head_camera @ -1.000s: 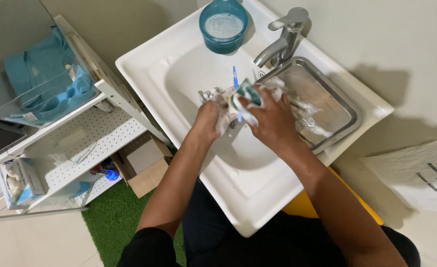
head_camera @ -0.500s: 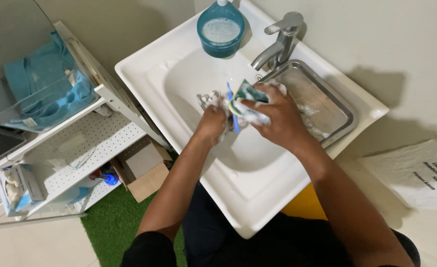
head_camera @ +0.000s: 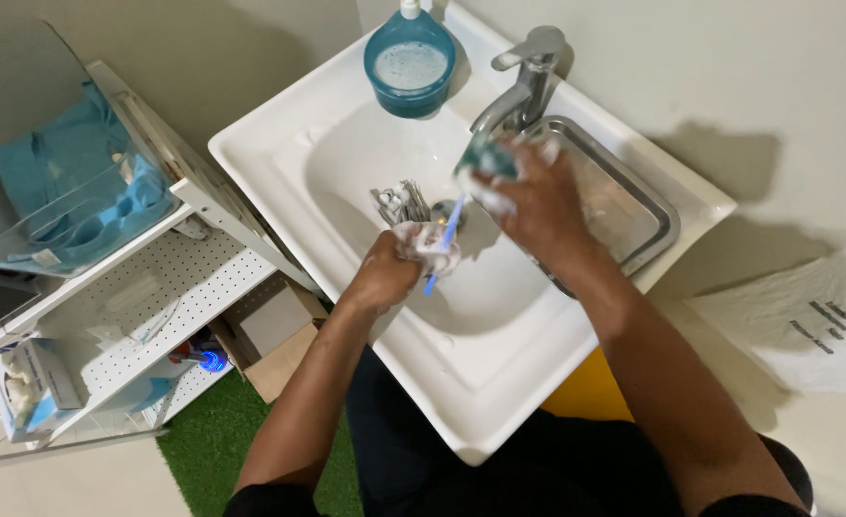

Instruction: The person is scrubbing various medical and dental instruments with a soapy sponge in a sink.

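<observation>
Over a white sink (head_camera: 480, 383), my left hand (head_camera: 389, 271) is closed around a soapy item with a blue handle (head_camera: 442, 244) sticking out of the foam. My right hand (head_camera: 538, 196) grips a foamy green-and-white sponge (head_camera: 485, 163) just under the metal tap (head_camera: 528, 81). The two hands are a little apart. Several metal instruments (head_camera: 401, 203) lie in the basin near the drain, beyond my left hand.
A blue soap dispenser bottle (head_camera: 410, 62) stands at the sink's back corner. A steel tray (head_camera: 624, 206) rests on the sink's right side. At left is a white perforated shelf rack (head_camera: 145, 306) with blue cloth (head_camera: 78, 182) and a tissue box (head_camera: 25, 383). Paper (head_camera: 806, 321) lies at right.
My right hand with the sponge has lifted away from my left hand towards the tap. My left hand stays over the basin holding the blue-handled item.
</observation>
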